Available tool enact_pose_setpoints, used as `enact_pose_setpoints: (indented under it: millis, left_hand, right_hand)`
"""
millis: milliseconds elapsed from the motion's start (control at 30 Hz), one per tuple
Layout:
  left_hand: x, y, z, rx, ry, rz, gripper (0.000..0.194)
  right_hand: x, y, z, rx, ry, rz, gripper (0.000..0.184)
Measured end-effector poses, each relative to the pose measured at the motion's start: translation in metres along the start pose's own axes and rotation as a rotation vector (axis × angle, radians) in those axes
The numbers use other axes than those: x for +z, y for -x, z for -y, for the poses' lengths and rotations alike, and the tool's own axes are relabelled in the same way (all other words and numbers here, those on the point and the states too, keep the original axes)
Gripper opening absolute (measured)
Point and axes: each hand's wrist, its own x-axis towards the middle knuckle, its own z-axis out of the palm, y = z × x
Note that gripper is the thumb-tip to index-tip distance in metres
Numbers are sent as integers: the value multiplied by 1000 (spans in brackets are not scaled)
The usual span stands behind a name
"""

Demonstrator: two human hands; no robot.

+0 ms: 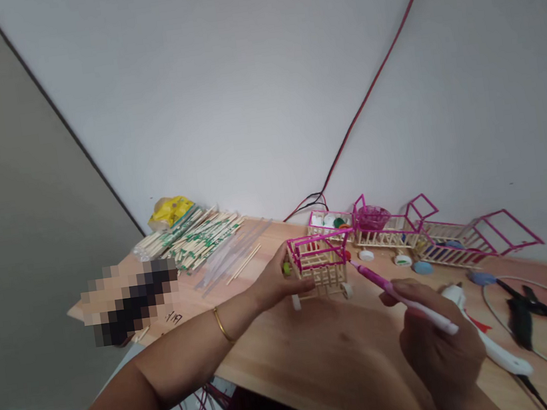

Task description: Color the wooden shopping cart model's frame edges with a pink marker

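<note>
My left hand [283, 281] grips the left side of a small cart [324, 279] made of wooden sticks, which stands upright on white round wheels. The cart's upper rails are magenta, while its lower bars are bare wood. In my right hand [439, 338] is a pink and white marker pen [399, 296], held like a pencil. Its tip touches or nearly touches the cart's top right corner, beside a red round piece [348, 256]. My left fingers are partly hidden behind the cart.
Other stick carts [455, 245] with magenta frames line the wall, one holding a pink bowl [373, 217]. Wrapped chopsticks [202, 241] and a yellow packet [171, 212] lie left. A white glue gun [499, 350] and dark-handled pliers [544, 310] lie right on the table [314, 361].
</note>
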Motion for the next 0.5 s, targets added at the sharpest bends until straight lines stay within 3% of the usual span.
enact_pose_setpoints:
  millis: [167,500]
  left_hand:
    - [2,1,-8,87,-252,-56,92]
    - [4,4,-10,111,-622,-270,105]
  right_hand:
    - [-1,-7,6,26,38,92,8]
    - [5,-12,-4,-147,204,201,7]
